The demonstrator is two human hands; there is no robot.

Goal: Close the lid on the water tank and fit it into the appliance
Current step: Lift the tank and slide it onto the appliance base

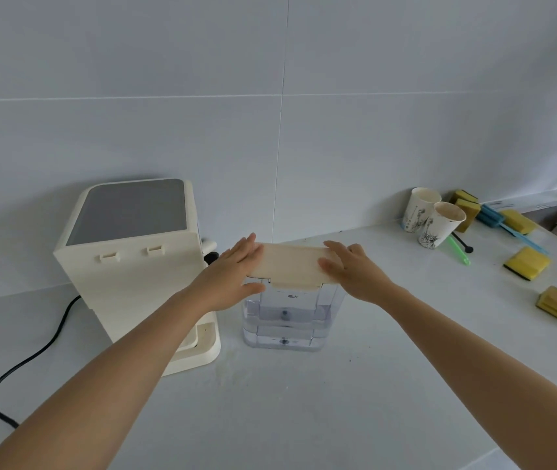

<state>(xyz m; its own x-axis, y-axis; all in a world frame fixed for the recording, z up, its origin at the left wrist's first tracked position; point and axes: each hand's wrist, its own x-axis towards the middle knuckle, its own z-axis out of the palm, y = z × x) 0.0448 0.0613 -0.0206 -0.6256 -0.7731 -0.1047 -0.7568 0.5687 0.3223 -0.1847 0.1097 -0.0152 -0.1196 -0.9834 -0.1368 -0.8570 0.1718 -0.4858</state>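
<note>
A clear plastic water tank (285, 317) stands upright on the white counter, just right of the appliance. A cream lid (290, 264) lies across its top. My left hand (233, 273) rests flat on the lid's left end, fingers stretched out, thumb down the tank's side. My right hand (351, 269) presses on the lid's right end, fingers apart. The cream appliance (128, 259) with a grey top panel stands to the left, its back face with two small clips turned toward me. Its low base (202, 351) juts out toward the tank.
A black power cord (26, 361) curls from the appliance over the counter at left. Two paper cups (433, 218) stand at the back right. Several yellow sponges (528, 262), a blue brush and a green utensil (458, 249) lie further right. A tiled wall (270, 113) rises behind.
</note>
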